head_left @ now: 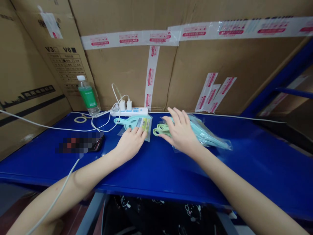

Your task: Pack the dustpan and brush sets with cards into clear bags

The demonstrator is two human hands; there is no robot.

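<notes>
A light-blue mini dustpan and brush set point(132, 122) with a yellow label lies in a clear bag, its looped handle pointing left. My left hand point(130, 143) is at its near edge, fingers curled together on the bag; the fingertips are partly hidden. To the right, more bagged dustpan sets point(205, 132) lie in a pile, with light-blue parts and green looped handles point(161, 129) showing. My right hand point(182, 132) is over the left part of this pile, fingers spread and thumb apart near the green handles. Whether its palm touches the bags I cannot tell.
A white power strip point(132, 112) with chargers and looping cables runs along the back of the blue table point(156, 176). A green-labelled bottle point(88, 96), a beaded ring point(80, 119) and a dark, partly blurred object point(97, 144) stand or lie left. Cardboard point(122, 71) walls the back.
</notes>
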